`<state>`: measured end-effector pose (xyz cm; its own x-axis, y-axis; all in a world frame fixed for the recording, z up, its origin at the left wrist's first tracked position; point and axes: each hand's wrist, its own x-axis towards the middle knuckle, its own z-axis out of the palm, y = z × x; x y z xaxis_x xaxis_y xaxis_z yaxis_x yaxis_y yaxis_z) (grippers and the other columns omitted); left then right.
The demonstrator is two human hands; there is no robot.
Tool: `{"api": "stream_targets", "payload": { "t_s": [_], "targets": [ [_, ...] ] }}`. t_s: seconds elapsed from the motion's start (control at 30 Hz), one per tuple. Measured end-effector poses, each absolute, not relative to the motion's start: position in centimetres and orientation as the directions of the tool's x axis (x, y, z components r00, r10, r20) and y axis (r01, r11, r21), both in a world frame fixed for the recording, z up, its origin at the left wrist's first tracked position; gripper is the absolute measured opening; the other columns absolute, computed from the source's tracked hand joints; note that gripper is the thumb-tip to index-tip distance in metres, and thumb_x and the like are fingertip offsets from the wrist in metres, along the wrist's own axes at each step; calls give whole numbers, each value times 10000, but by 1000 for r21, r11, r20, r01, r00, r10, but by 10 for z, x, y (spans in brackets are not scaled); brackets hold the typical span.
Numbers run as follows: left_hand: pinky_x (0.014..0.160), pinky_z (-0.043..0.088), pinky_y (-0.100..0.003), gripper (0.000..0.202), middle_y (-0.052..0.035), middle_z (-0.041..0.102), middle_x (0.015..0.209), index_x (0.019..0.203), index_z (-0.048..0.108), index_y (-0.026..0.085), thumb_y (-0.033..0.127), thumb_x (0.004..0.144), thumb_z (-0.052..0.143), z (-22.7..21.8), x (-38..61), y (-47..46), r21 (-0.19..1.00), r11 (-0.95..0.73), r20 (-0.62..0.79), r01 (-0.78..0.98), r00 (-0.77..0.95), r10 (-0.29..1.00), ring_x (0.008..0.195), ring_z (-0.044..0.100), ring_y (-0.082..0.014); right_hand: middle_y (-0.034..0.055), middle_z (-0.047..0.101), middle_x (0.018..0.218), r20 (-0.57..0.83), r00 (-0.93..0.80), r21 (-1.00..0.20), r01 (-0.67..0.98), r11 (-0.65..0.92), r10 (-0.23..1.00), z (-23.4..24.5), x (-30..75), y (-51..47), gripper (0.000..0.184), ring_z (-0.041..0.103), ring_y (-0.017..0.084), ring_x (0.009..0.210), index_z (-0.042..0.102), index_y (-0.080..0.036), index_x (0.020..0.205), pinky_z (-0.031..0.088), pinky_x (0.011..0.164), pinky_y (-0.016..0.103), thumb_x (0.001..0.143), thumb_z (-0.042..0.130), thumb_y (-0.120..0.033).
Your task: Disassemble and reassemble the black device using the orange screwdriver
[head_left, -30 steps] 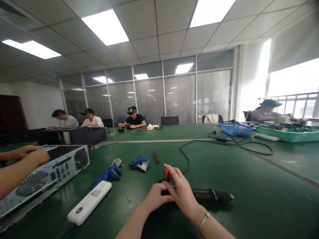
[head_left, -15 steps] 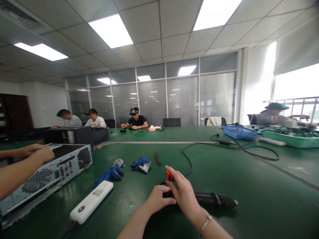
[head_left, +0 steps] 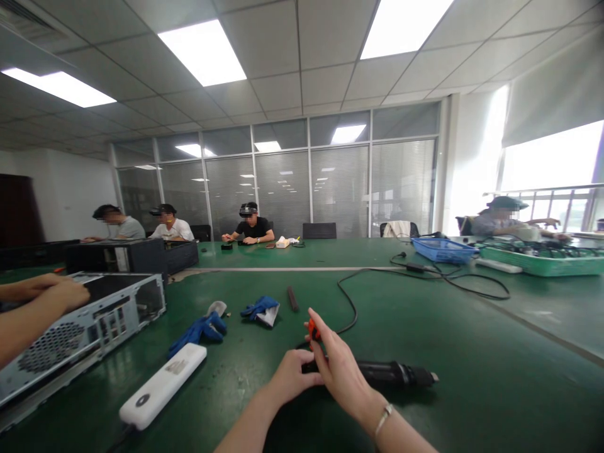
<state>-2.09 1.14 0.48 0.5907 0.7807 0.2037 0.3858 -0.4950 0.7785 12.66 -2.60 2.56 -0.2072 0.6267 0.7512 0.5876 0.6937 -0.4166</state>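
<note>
A black electric screwdriver (head_left: 394,374) lies on the green table (head_left: 472,377) in front of me, its tip pointing right. My left hand (head_left: 292,377) is curled round its rear end. My right hand (head_left: 337,371) rests over the tool's body, and its fingertips pinch a small orange part (head_left: 313,329) at the back of the tool. A black cable (head_left: 352,308) runs from there across the table.
An open computer case (head_left: 89,327) stands at the left with another person's hands (head_left: 51,292) on it. A white power strip (head_left: 163,385), blue gloves (head_left: 202,327) and a short black rod (head_left: 292,298) lie nearby. Blue and green baskets (head_left: 443,249) sit far right. Several people sit beyond.
My hands and the tool keep nearly the same pose; only the view has shifted slightly. The other person's hands stay on the computer case.
</note>
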Motion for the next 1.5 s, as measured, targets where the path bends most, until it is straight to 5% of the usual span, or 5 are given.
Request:
{"api": "stream_targets", "payload": {
  "t_s": [0.43,0.63,0.8,1.0,1.5],
  "targets": [
    [694,410,-250,251,-13,684,787,855,737,109,325,727,720,0,-21,14,768,-485,201,418,562,803,755,569,-200,70,579,1114,750,-169,-449,579,681,639,27,126,-25,469,591,206,969,434,-292,1350,516,852,336,895,501,-203],
    [678,394,-241,237,1,666,762,836,733,113,327,740,704,0,-22,15,748,-492,190,446,566,802,738,550,-188,68,556,1214,746,-228,-460,503,732,626,30,126,-29,565,590,169,1035,252,-310,1462,498,921,308,936,360,-135],
    [672,389,-242,247,1,663,757,854,735,115,327,729,714,3,-22,13,737,-491,187,465,557,809,730,548,-188,69,566,1133,766,-185,-432,561,706,615,30,126,-27,435,588,196,992,441,-296,1341,514,864,317,919,475,-194],
    [657,377,-234,241,7,671,760,844,737,120,331,729,718,5,-22,12,719,-486,170,497,552,816,733,546,-187,67,549,1214,763,-230,-443,494,748,604,32,127,-28,542,574,168,1055,289,-301,1448,494,912,283,939,374,-136],
    [677,394,-239,273,5,681,774,871,746,129,367,742,713,5,-22,11,742,-478,172,469,556,813,746,568,-192,62,584,1082,759,-172,-438,580,687,628,32,130,-26,463,599,184,924,420,-279,1359,520,829,305,909,482,-195]
  ]
}}
